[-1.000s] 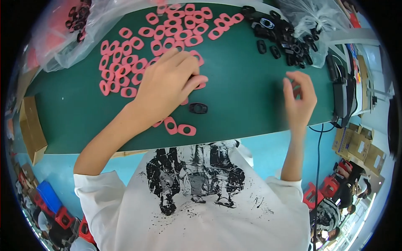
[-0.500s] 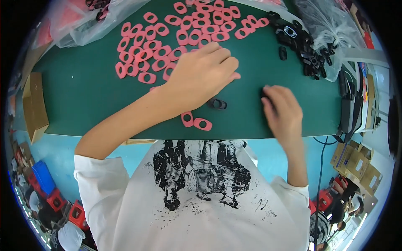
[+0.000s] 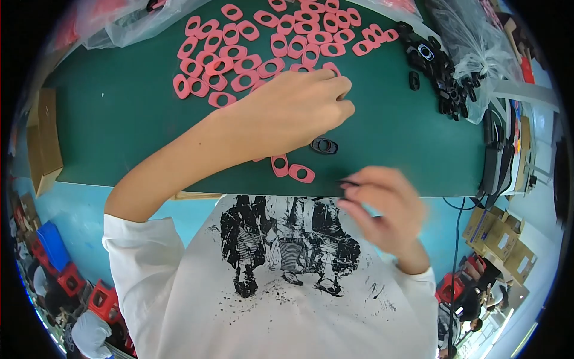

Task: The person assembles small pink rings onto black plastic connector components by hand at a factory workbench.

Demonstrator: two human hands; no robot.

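My left hand [image 3: 305,105] reaches over the near right side of many pink oval rings [image 3: 245,64] spread on the green table. Its fingers are curled, and whatever they grip is hidden under the hand. Close to the table's near edge, my right hand [image 3: 385,206] is smeared by motion. Between its thumb and forefinger shows a small dark piece [image 3: 348,182], apparently black. One black oval ring part [image 3: 324,145] lies just below my left hand. Two pink rings [image 3: 301,173] rest side by side nearer to me, with part of another by my left wrist.
A pile of black parts [image 3: 439,72] sits at the far right beside a clear plastic bag [image 3: 478,48]. Another plastic bag [image 3: 131,24] is at the far left. A cardboard box [image 3: 45,140] stands at the table's left edge. Dark equipment with cables [image 3: 497,149] is at the right edge.
My right hand has come nearer to me and leftward with the dark piece. My left hand has shifted slightly to the right. The whole view has also shifted a little.
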